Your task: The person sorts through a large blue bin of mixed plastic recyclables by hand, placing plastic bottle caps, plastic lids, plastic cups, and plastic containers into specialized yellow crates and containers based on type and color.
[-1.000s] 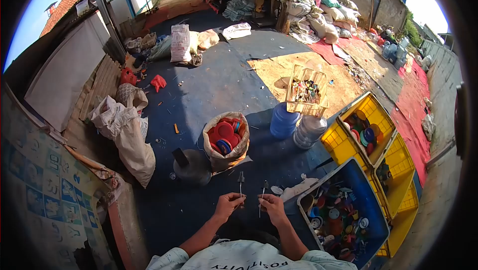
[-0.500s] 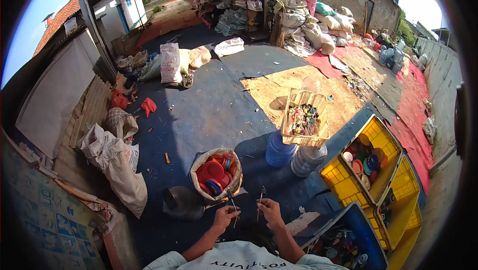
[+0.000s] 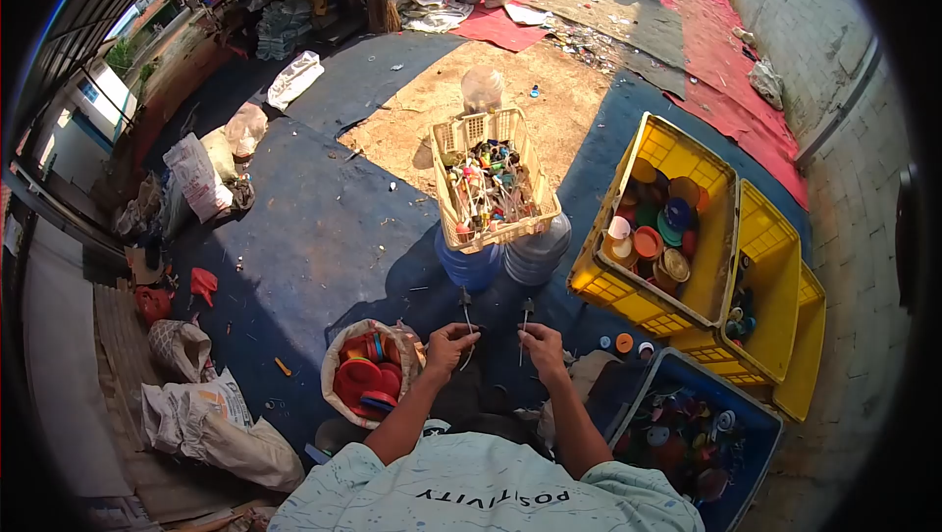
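My left hand [image 3: 450, 349] pinches a thin pale tube with a dark head [image 3: 467, 308], its lower end bent out below my fingers. Another thin pale tube with a dark head [image 3: 528, 312] stands upright in my closed right hand [image 3: 543, 347]. Both look like pump tops with dip tubes, though they are small in view. Beyond them, a cream crate [image 3: 503, 233] of mixed small plastic pieces rests on a blue water jug [image 3: 469, 267] and a clear one [image 3: 539, 249]. Beside my left forearm stands a sack [image 3: 339, 360] of red and blue lids.
Yellow crates [image 3: 643, 301] with coloured lids stand at the right. Nearer me is a blue crate [image 3: 765, 453] of mixed caps. Full sacks [image 3: 245, 444] lie at the left. Several loose lids [image 3: 624, 343] sit on the dark floor sheet [image 3: 304, 198].
My view has swung right and downward, so the crates appear further left and higher. Both hands still hold the tubes in front of me, a little higher in the picture.
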Motion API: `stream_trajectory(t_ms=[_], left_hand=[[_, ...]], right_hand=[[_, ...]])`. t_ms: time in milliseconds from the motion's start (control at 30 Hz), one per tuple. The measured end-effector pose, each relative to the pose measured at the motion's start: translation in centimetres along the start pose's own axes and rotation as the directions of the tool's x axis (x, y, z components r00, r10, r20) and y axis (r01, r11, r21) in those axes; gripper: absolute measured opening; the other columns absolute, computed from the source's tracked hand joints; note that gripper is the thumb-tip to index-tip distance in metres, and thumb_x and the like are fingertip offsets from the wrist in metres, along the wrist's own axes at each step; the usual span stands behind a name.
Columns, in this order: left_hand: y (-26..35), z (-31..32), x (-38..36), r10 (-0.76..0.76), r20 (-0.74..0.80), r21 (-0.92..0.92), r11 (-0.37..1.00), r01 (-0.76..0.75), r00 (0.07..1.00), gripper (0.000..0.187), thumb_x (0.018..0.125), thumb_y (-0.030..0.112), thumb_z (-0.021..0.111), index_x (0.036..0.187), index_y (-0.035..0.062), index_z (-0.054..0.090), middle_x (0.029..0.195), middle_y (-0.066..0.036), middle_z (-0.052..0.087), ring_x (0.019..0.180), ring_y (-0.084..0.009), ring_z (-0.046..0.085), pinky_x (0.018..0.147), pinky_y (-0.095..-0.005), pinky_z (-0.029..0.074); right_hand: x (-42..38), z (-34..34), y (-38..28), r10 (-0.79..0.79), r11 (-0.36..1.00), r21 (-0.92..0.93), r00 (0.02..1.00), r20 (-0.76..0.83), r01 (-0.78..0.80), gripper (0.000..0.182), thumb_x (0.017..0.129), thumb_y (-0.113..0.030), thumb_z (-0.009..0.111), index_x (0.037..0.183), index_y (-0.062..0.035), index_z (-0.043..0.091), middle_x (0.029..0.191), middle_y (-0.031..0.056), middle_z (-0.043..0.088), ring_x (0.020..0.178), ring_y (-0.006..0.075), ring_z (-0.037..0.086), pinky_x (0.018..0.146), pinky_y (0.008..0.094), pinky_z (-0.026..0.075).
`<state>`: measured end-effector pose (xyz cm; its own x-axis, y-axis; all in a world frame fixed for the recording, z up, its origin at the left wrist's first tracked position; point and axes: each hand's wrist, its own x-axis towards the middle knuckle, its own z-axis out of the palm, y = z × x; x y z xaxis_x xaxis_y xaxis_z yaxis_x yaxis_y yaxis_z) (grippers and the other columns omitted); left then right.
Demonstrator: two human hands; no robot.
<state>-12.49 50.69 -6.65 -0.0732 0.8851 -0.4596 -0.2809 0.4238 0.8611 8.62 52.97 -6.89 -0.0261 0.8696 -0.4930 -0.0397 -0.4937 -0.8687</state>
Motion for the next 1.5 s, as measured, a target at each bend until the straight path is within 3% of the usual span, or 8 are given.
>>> stream_trajectory(t_ms=[367, 600, 700, 733, 833, 967, 1167, 1500], left_hand=[[2.7, 1.7, 17.5, -0.191, 0.053, 0.071, 0.98, 0.187, 0.98, 0.015, 0.081, 0.003, 0.07, 0.096, 0.0006, 0.067, 0.082, -0.004, 0.067, 0.069, -0.0112, 0.062, 0.061, -0.0235, 0.05], [11.0, 5.7, 29.3, -0.072, 0.227, 0.022, 0.997, 0.068, 0.971, 0.025, 0.081, 0.011, 0.073, 0.103, 0.0013, 0.066, 0.086, -0.002, 0.067, 0.073, -0.0084, 0.06, 0.065, -0.0233, 0.047], [10.2, 7.0, 33.6, 0.059, 0.321, 0.317, 0.934, -0.167, 0.945, 0.045, 0.076, 0.022, 0.078, 0.11, -0.0033, 0.062, 0.091, -0.005, 0.066, 0.075, -0.0115, 0.06, 0.066, -0.0243, 0.048], [9.4, 7.3, 34.2, 0.115, 0.368, 0.441, 0.852, -0.281, 0.923, 0.052, 0.075, 0.026, 0.08, 0.112, -0.0049, 0.06, 0.092, -0.006, 0.066, 0.076, -0.0128, 0.061, 0.066, -0.0247, 0.048], [7.6, 7.0, 34.0, 0.011, 0.458, 0.6, 0.734, -0.318, 0.889, 0.067, 0.071, 0.039, 0.081, 0.114, -0.0073, 0.058, 0.099, -0.011, 0.066, 0.08, -0.016, 0.062, 0.069, -0.0277, 0.05], [2.7, 5.2, 30.2, -0.149, 0.342, 0.742, 0.649, -0.17, 0.928, 0.058, 0.076, 0.041, 0.076, 0.11, -0.0034, 0.062, 0.093, -0.011, 0.066, 0.077, -0.0155, 0.062, 0.071, -0.0291, 0.05], [0.2, 6.3, 21.1, -0.46, 0.328, 0.708, 0.698, 0.108, 0.825, 0.044, 0.082, 0.04, 0.07, 0.097, -0.0008, 0.069, 0.083, -0.009, 0.068, 0.074, -0.0143, 0.062, 0.069, -0.0283, 0.048], [-1.0, 17.6, 6.9, -0.348, 0.67, 0.57, 0.807, -0.154, 0.656, 0.03, 0.087, 0.03, 0.068, 0.077, 0.002, 0.064, 0.065, 0.001, 0.055, 0.058, -0.0053, 0.046, 0.055, -0.021, 0.036]], right_hand=[[16.0, 5.0, -4.3, 0.164, 0.986, -0.038, 0.986, 0.019, -0.163, 0.021, 0.086, -0.009, 0.064, 0.103, 0.0025, 0.066, 0.083, 0.0047, 0.065, 0.07, 0.0103, 0.058, 0.062, 0.025, 0.046], [25.8, 5.1, -13.6, -0.062, 0.998, -0.009, 0.996, -0.056, 0.061, 0.026, 0.088, -0.014, 0.061, 0.104, 0.005, 0.065, 0.082, 0.005, 0.065, 0.071, 0.0118, 0.059, 0.062, 0.0263, 0.046], [30.0, 3.4, -13.5, -0.164, 0.971, -0.221, 0.928, -0.333, 0.092, 0.033, 0.088, -0.021, 0.059, 0.104, 0.0079, 0.063, 0.081, 0.0111, 0.066, 0.072, 0.0185, 0.062, 0.066, 0.0304, 0.048], [29.4, 2.9, -15.5, -0.136, 0.915, -0.404, 0.921, -0.364, -0.025, 0.039, 0.088, -0.026, 0.058, 0.106, 0.0087, 0.061, 0.087, 0.0188, 0.067, 0.083, 0.0309, 0.064, 0.076, 0.0381, 0.049], [29.2, 0.5, -11.8, -0.192, 0.641, -0.722, 0.856, -0.479, -0.26, 0.043, 0.085, -0.026, 0.059, 0.112, 0.0074, 0.058, 0.1, 0.0244, 0.064, 0.097, 0.0389, 0.061, 0.085, 0.0436, 0.047], [23.4, -1.6, -5.0, -0.002, 0.676, -0.646, 0.876, -0.482, -0.354, 0.05, 0.081, -0.026, 0.061, 0.119, 0.0054, 0.054, 0.116, 0.0276, 0.057, 0.111, 0.0424, 0.054, 0.095, 0.0462, 0.043], [10.0, -2.2, 2.2, 0.275, 0.754, -0.454, 0.856, -0.438, -0.475, 0.049, 0.082, -0.029, 0.064, 0.12, 0.0015, 0.057, 0.119, 0.025, 0.059, 0.113, 0.0376, 0.057, 0.098, 0.0422, 0.043], [-11.4, -5.8, 2.4, -0.122, 0.99, -0.13, 0.757, -0.642, 0.05, 0.041, 0.085, -0.022, 0.064, 0.118, 0.0018, 0.058, 0.105, 0.02, 0.066, 0.091, 0.0259, 0.066, 0.082, 0.0345, 0.051]])
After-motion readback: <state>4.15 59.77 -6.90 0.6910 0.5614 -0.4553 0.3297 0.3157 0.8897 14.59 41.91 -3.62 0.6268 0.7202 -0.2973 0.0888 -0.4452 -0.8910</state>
